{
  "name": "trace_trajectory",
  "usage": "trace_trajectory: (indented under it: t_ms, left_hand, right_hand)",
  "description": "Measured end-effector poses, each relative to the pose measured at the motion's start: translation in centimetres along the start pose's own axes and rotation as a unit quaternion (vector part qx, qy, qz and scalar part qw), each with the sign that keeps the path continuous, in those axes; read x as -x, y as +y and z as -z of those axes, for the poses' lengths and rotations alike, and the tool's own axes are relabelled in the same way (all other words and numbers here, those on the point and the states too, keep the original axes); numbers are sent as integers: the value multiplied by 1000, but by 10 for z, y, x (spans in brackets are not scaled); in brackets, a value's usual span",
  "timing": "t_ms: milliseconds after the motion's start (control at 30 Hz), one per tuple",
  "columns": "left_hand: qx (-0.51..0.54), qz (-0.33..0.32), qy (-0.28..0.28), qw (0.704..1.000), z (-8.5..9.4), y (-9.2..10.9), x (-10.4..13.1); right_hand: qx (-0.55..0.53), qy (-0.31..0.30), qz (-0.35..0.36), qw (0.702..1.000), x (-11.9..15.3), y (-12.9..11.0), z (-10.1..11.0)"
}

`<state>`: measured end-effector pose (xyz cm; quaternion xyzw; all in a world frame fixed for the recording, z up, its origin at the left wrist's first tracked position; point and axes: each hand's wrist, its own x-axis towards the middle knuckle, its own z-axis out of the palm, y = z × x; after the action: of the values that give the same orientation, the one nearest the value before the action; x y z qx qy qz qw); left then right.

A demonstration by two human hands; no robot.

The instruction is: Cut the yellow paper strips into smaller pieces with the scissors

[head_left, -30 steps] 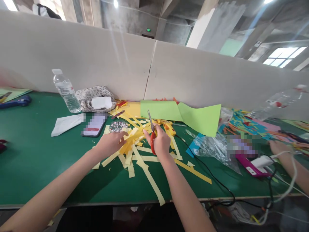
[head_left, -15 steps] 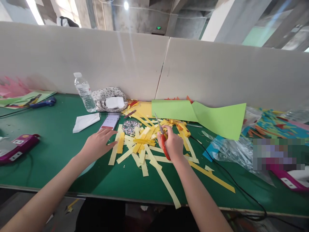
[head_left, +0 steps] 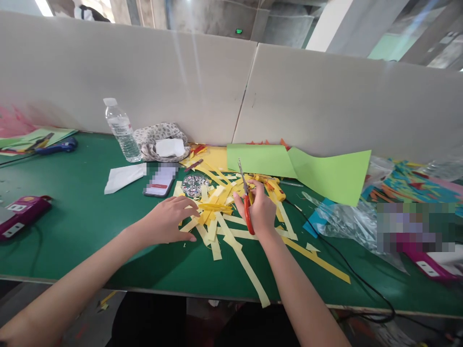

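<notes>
My right hand (head_left: 261, 207) is wrapped round scissors (head_left: 247, 212) with red handles, their blades pointing away from me. Just left of a heap of yellow paper strips (head_left: 217, 208), my left hand (head_left: 170, 220) hovers with fingers apart and nothing in them. Pale and deeper yellow strips lie crisscrossed on the green table between my hands. One long pale strip (head_left: 249, 270) reaches toward the front edge. Behind the heap sits a round clear dish (head_left: 195, 185) of small shiny beads or gems. A yellow glue gun (head_left: 277, 190) lies beyond my right hand, partly hidden by it.
A phone (head_left: 161, 180), white tissue (head_left: 125, 177), water bottle (head_left: 123, 131) and patterned cloth pouch (head_left: 142, 136) are at the back left. Green paper sheets (head_left: 329, 176) lean at the back. A black cable (head_left: 347, 262) crosses the right side beside clear plastic (head_left: 350, 226).
My left hand has moved right and nearer, from beside the phone to the left edge of the strips. The right hand keeps the scissors in about the same place. The view has shifted slightly.
</notes>
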<state>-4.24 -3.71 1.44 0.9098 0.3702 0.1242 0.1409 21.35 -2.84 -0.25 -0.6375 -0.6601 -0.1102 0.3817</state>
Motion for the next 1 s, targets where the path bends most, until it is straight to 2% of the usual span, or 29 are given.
trace_trajectory:
  t_ms: [200,300,433,500,633,767,833,900,967,1000]
  left_hand:
    - [93,-19,-69,993,1,-29,1]
    - [105,-23,-67,992,-1,-33,-2]
    - [81,-36,-33,996,-3,-35,-10]
    - [77,-28,2,997,-1,-34,-16]
    - [147,53,110,982,12,-23,-29]
    - [233,121,251,932,37,-4,-39]
    - [283,144,339,886,49,4,-43]
    - [339,140,433,823,55,9,-47]
    - [399,137,459,782,55,11,-53]
    - [431,143,441,774,51,12,-56]
  right_hand:
    - [-19,-15,20,999,0,-1,3]
    - [-15,-23,36,999,0,0,3]
    - [-2,-32,43,999,1,1,2]
    - [5,-34,46,998,1,1,1]
    - [18,-45,47,998,1,3,0]
    - [20,-56,44,997,2,4,0]
    - [17,-62,43,997,2,3,0]
    - [5,-68,42,997,2,3,1]
    - [-10,-74,53,996,1,3,1]
    - [-12,-75,63,995,1,4,1]
